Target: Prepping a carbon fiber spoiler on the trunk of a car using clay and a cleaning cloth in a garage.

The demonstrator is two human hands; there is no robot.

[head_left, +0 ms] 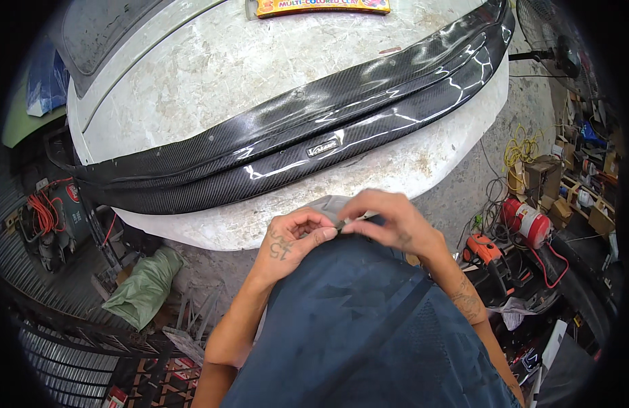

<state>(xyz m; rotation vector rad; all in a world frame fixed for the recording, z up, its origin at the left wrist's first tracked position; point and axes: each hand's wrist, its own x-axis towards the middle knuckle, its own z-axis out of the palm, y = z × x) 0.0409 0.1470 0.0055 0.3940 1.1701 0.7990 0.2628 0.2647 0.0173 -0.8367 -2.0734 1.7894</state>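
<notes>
Close to my body, over the dark blue garment, my two hands meet in front of the table edge. My left hand is closed, its thumb and forefinger pinched together at a small dark piece. Fingers of my right hand curl down to the same spot, also closed. What the piece is cannot be made out. Beyond the hands, a long glossy black carbon-fibre car body trim lies across the white table. A small silver badge sits on its front face.
A flat yellow and red box lies at the table's far edge. On the right floor are a red tank, an orange power tool and coiled yellow cable. A green sack and a compressor stand left.
</notes>
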